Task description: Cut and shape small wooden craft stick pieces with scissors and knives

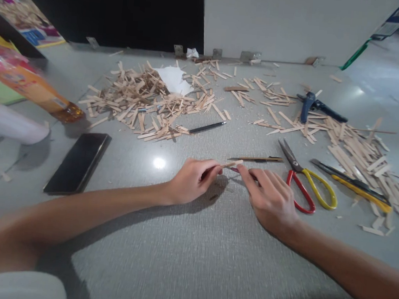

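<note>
A short wooden stick [232,164] is pinched between the thumb and fingers of my left hand [192,180], just above the grey table. Its pale right end meets the index fingertip of my right hand [268,197]. That hand's other fingers are curled, and its thumb is mostly hidden. Behind my fingers lies a thin craft knife [259,159]. Scissors [298,170] with one red and one yellow handle rest open beside my right hand. Small dark scraps [214,197] lie below the stick.
Wood sticks [134,97] are heaped at the back, with white paper [174,80] and a black pen [207,127]. More sticks [357,144], a blue glue gun [320,108] and a yellow utility knife [360,187] lie right. A phone [77,163] and an orange bottle [34,84] are left.
</note>
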